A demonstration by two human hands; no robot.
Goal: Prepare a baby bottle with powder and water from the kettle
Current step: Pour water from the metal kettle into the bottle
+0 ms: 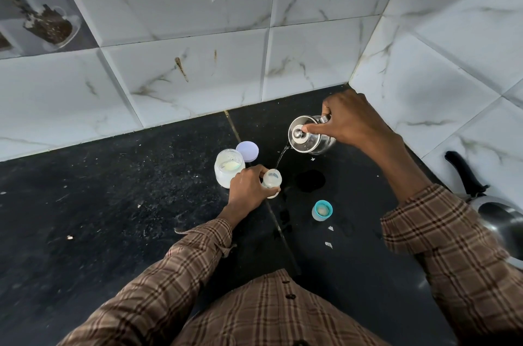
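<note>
One kettle (310, 137) pours; one bottle (272, 180) held.

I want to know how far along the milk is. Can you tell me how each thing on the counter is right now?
Small steel kettle: tilted, lid on, pouring water.
Clear baby bottle: upright, open, catching the stream.
Clear powder jar: open, powder inside.
Lilac round lid: off, lying behind the jar.
Teal bottle cap: off, standing apart.
Left hand: grips the bottle.
Right hand: holds the kettle, thumb on lid.
</note>
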